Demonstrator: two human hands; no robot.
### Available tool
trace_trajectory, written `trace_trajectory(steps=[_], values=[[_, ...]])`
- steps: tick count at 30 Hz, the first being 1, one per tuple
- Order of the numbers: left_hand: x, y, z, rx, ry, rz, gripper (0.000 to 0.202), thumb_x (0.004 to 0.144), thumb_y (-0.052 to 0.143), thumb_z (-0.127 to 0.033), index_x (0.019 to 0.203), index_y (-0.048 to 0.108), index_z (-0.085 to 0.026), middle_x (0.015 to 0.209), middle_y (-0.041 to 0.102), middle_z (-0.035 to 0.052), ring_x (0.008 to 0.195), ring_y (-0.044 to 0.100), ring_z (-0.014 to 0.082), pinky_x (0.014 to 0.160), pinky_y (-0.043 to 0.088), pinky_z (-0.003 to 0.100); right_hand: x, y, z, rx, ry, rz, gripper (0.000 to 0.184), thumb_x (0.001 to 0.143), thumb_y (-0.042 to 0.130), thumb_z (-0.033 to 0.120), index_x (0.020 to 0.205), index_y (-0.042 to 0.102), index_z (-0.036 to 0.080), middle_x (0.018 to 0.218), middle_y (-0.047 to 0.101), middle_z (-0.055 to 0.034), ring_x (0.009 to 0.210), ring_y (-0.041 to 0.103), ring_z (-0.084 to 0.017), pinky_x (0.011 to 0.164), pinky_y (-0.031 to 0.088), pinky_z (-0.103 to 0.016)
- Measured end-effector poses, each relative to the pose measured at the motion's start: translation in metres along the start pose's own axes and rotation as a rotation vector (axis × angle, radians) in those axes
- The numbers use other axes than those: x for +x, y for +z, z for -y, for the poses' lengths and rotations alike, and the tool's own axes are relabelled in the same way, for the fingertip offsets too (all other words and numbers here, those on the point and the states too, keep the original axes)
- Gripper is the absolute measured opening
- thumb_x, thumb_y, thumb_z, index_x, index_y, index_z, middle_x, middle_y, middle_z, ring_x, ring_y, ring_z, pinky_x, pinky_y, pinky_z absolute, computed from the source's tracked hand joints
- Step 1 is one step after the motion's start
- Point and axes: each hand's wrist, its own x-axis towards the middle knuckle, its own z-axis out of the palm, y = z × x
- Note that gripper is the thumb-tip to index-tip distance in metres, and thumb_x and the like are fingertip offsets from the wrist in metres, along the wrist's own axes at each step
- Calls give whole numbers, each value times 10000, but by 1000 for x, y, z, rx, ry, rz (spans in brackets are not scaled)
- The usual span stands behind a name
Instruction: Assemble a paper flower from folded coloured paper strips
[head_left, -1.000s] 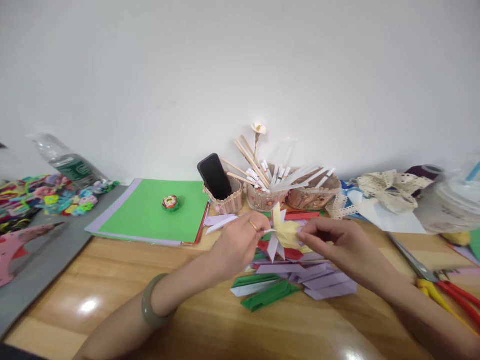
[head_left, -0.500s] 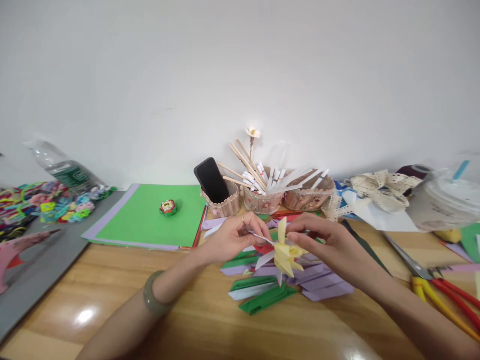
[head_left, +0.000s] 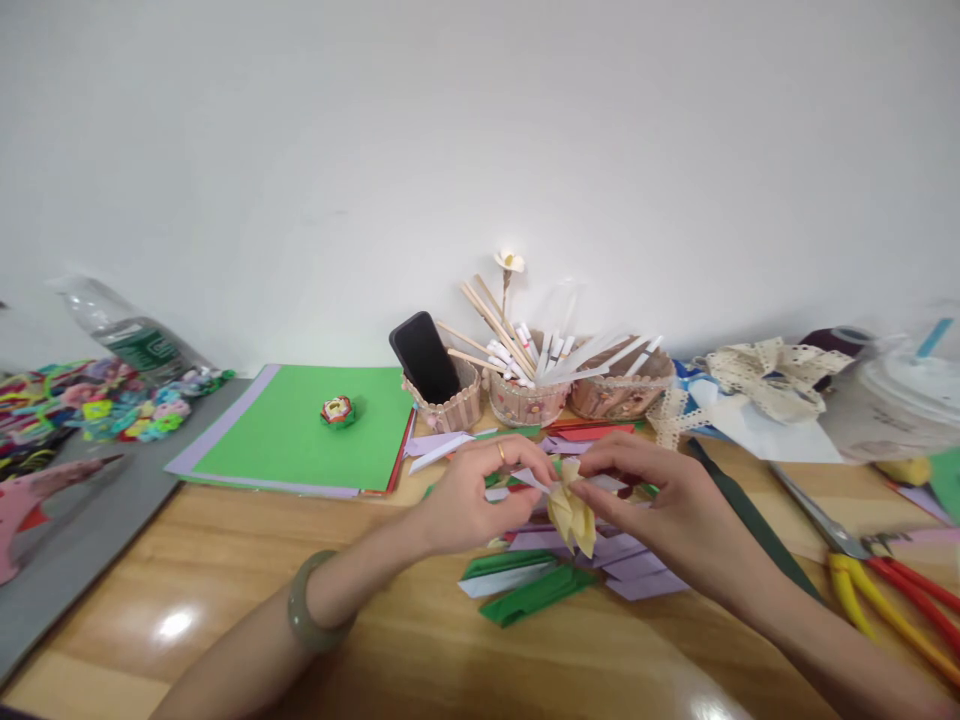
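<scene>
**Holding a yellow folded-paper flower [head_left: 572, 525] between the left hand [head_left: 472, 500] and the right hand [head_left: 667, 495]**

Holding the flower over a scatter of folded paper strips [head_left: 536, 597] on the wooden tabletop [head_left: 442, 665], with its yellow petals hanging down between the fingertips of both hands. Pinching its upper end from the right with thumb and index finger, nearly closed on the paper. Gripping it from the left with thumb and bent index finger drawn close together, beside a pale petal. Cannot tell the exact contact there, with the fingertips partly hidden.

Wearing a gold ring [head_left: 502, 453] on the left hand and a green bangle [head_left: 319, 602] on the left wrist.

Facing a row of three small baskets [head_left: 529, 408] on the far side, with a phone [head_left: 424, 355] leaning in the left one and wooden sticks [head_left: 491, 313] in the middle one. Showing, farther left, a stack of coloured paper [head_left: 277, 430] with a small red, white and green flower [head_left: 337, 410] on top. Showing, to the right, a dark green strip [head_left: 739, 500] near the right forearm, then scissors [head_left: 817, 512] and cream lace ribbon [head_left: 780, 385] beyond.
</scene>
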Motion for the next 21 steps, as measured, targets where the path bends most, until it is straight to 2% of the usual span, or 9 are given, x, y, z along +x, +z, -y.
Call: trace_trajectory(steps=[3,5,8,12,15,21], values=[[-3,10,-3,74,-98,-158,97,741,625,-207,813,594,-151,808,656,55,783,605,166,733,474,295,-7,5,0,-195,-191,-150,67,806,572,208,818,633,181,796,645,-34,670,595,-138,581,454,-245],[-5,16,-2,126,-54,-201,106,738,642,-232,793,595,-155,783,649,39,755,594,157,717,467,288,-12,7,-1,-365,-311,-218,85,829,555,211,872,624,187,830,655,-43,695,609,-149,606,457,-257],[-8,22,3,139,-32,-234,112,738,645,-239,797,586,-165,790,639,31,761,586,154,714,471,289,-15,7,0,-537,-417,-245,99,855,528,215,908,608,194,843,662,-45,726,623,-157,652,455,-267],[-10,24,5,32,-90,-266,155,735,649,-239,854,571,-176,855,631,37,825,591,158,740,495,295,-16,5,3,-603,-445,-257,83,857,531,218,880,602,182,824,665,-44,707,625,-153,642,443,-264],[-10,24,2,-41,-69,-274,119,746,631,-207,844,574,-168,852,630,42,787,601,145,692,514,273,-16,5,4,-627,-460,-257,64,848,546,202,869,605,189,808,669,-29,697,629,-147,635,431,-260],[-9,23,-1,-16,-22,-305,49,759,612,-182,797,592,-161,792,661,48,774,615,155,661,521,271,-17,6,4,-639,-477,-295,102,829,562,175,928,577,197,841,681,-26,729,635,-150,663,438,-264]])
